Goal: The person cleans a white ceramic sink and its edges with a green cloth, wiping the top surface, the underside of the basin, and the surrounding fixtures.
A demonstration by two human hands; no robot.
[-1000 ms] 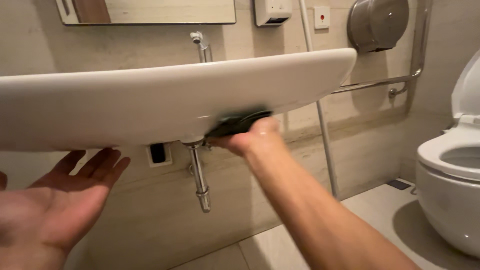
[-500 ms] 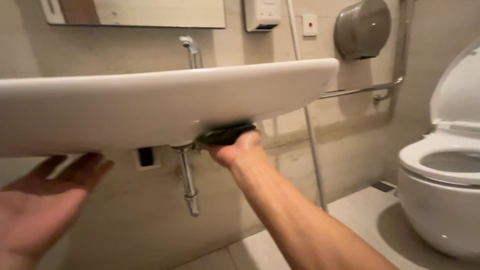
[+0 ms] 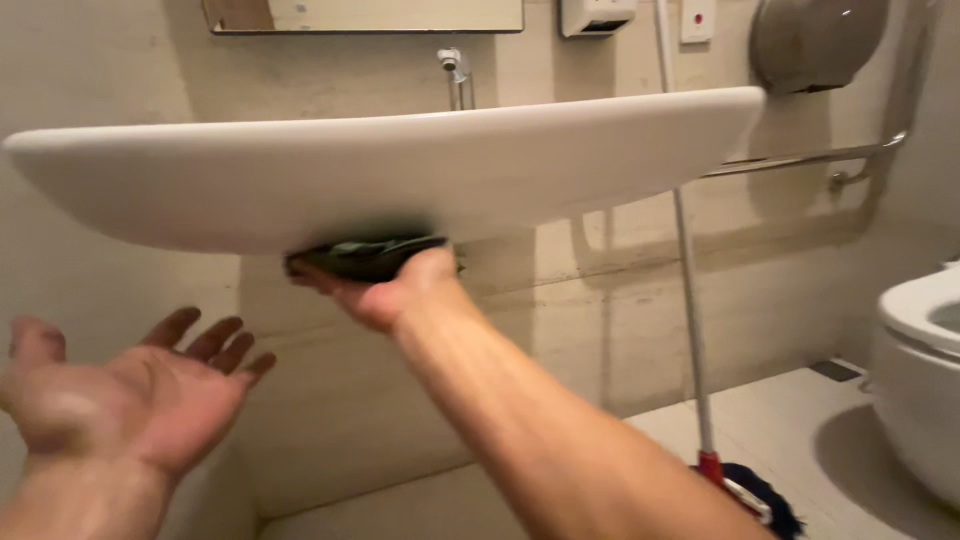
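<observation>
Right hand (image 3: 385, 295) grip closed on dark cloth (image 3: 365, 256) — under basin (image 3: 400, 170).

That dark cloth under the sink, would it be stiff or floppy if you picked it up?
Probably floppy: the dark cloth lies bunched and flattened between the right hand and the underside of the white sink. Likely light, since one hand presses it up. If let go, it would likely drop limp rather than roll.

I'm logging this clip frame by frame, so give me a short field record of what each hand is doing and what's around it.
right hand: presses a dark cloth against the underside of the white washbasin
left hand: open, palm up, holds nothing, below the basin's left end
floor: mop with pole leaning on the wall
right edge: white toilet
wall: grab rail, mirror
</observation>
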